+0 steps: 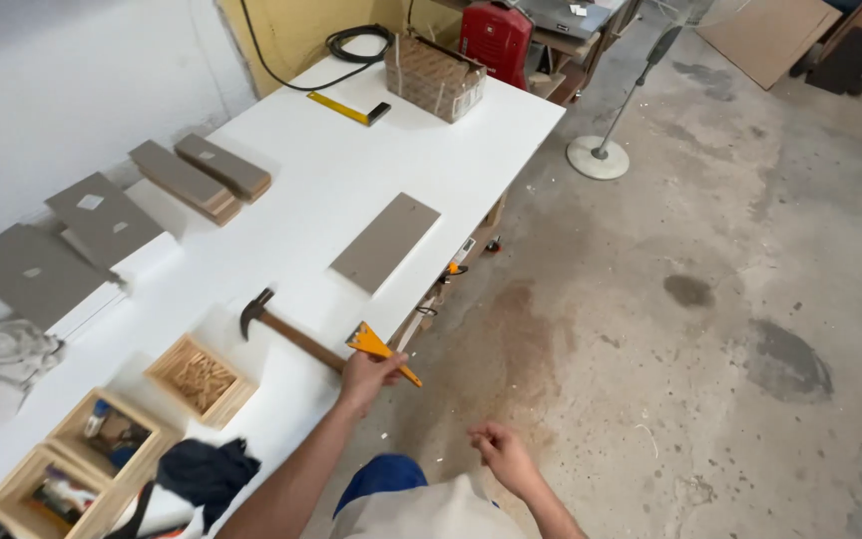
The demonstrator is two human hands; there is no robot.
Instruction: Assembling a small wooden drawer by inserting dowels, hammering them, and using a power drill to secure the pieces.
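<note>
Nearest, the right hand (504,456) hung loosely curled over the concrete floor (710,329), holding nothing. Just beyond it, the left hand (368,375) closed around the wooden handle of a hammer (286,329) together with a yellow scraper (379,348), both at the near edge of the white table (321,200); the dark hammer head rested on the tabletop. Beside them sat a small wooden box of dowels (200,379), with two more wooden boxes (82,464) and a dark cloth (207,471) nearer the corner. Farther along lay a grey panel (386,242), then stacked grey boards (202,177), and at the far end a yellow square (349,109) and a cardboard box (435,77).
</note>
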